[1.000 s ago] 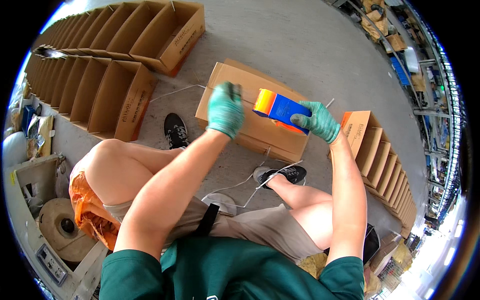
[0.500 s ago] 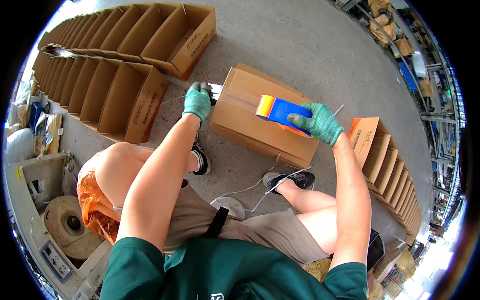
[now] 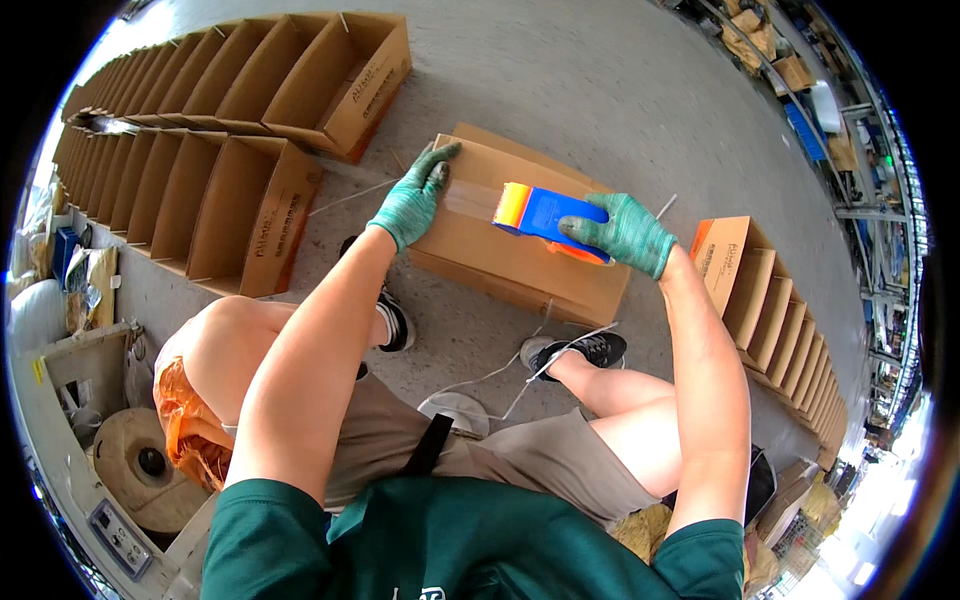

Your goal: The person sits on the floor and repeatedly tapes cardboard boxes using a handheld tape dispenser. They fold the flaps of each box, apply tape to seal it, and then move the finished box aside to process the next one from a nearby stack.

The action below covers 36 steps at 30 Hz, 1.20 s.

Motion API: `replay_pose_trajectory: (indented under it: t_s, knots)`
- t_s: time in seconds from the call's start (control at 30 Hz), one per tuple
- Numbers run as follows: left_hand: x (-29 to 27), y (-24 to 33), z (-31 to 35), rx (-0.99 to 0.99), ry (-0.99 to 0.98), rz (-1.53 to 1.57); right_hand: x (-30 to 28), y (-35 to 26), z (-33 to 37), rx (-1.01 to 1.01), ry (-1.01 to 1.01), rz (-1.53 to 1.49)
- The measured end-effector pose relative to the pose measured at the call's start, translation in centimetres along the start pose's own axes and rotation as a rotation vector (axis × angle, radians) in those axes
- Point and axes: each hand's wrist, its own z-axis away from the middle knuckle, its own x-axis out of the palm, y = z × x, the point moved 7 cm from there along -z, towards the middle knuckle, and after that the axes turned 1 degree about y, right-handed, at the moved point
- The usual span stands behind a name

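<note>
A closed cardboard box [image 3: 535, 270] lies on the floor in front of me, its top flaps meeting along a lengthwise seam. My right hand [image 3: 630, 236], in a green glove, grips a blue tape dispenser [image 3: 553, 220] with a yellow-orange front, held over the middle of the top. Clear packing tape [image 3: 470, 198] lies along the seam between the box's left end and the dispenser. At that left end rests my left hand [image 3: 412, 203], gloved alike, with fingers extended over the corner and no object in its grasp. Its palm side is hidden.
Long rows of open cartons [image 3: 240, 215] stand at the left, and another row [image 3: 745, 285] at the right. White strapping [image 3: 510, 408] trails around my shoes [image 3: 590, 352]. A machine with a reel [image 3: 150, 465] sits at lower left; shelving [image 3: 860, 215] lines the far right.
My left hand has moved right and up from beside the box onto its left end, where the tape now lies flat. The dispenser has shifted slightly left in the picture.
</note>
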Motion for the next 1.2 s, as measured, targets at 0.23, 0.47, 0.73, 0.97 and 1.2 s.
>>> replay_pose_trajectory:
  t_s: [0.23,0.47,0.73,0.97,1.2]
  knots:
    - [-0.5,-0.6,-0.1,-0.013,-0.052,0.027,-7.7,7.4,8.5,0.124,0.038,0.170]
    - [0.0,0.7,-0.2,-0.082,-0.102,-0.029,-12.6,13.6,14.8,0.354,0.122,0.396]
    - [0.4,0.9,-0.2,-0.091,-0.109,-0.038,-8.5,14.3,8.2,0.251,0.052,0.542]
    - [0.5,0.8,-0.1,-0.064,-0.090,-0.068,-2.7,10.0,6.3,0.175,-0.106,0.722]
    - [0.7,0.9,0.1,-0.139,-0.121,0.032,3.8,21.0,0.2,0.355,0.483,0.384]
